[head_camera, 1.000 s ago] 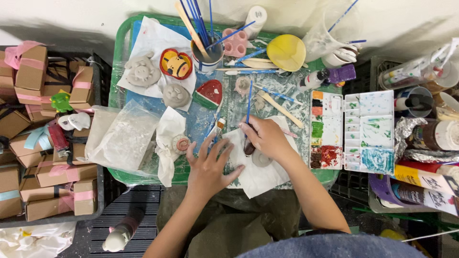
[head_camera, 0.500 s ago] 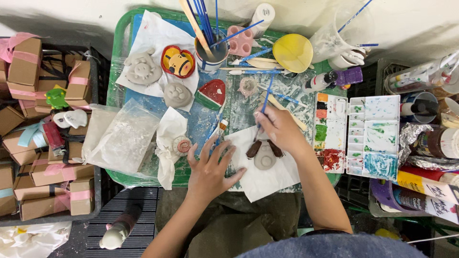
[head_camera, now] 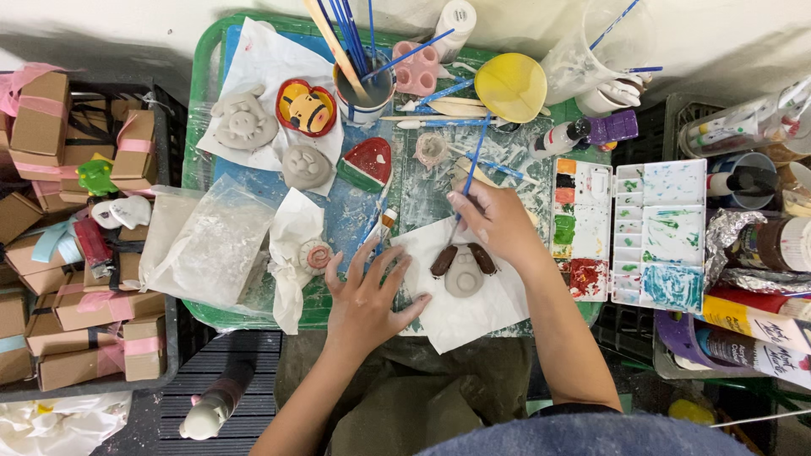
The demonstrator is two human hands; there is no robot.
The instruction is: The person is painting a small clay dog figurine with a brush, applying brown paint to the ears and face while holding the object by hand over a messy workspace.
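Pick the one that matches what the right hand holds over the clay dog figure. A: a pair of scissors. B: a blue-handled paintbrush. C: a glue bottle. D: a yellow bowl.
B: the right hand pinches a thin blue-handled paintbrush, its tip down near the brown-eared clay dog figure on the white paper.

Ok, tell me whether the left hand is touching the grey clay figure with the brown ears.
Apart. The head view shows the left hand flat on the white paper, with bare paper between its fingertips and the clay figure.
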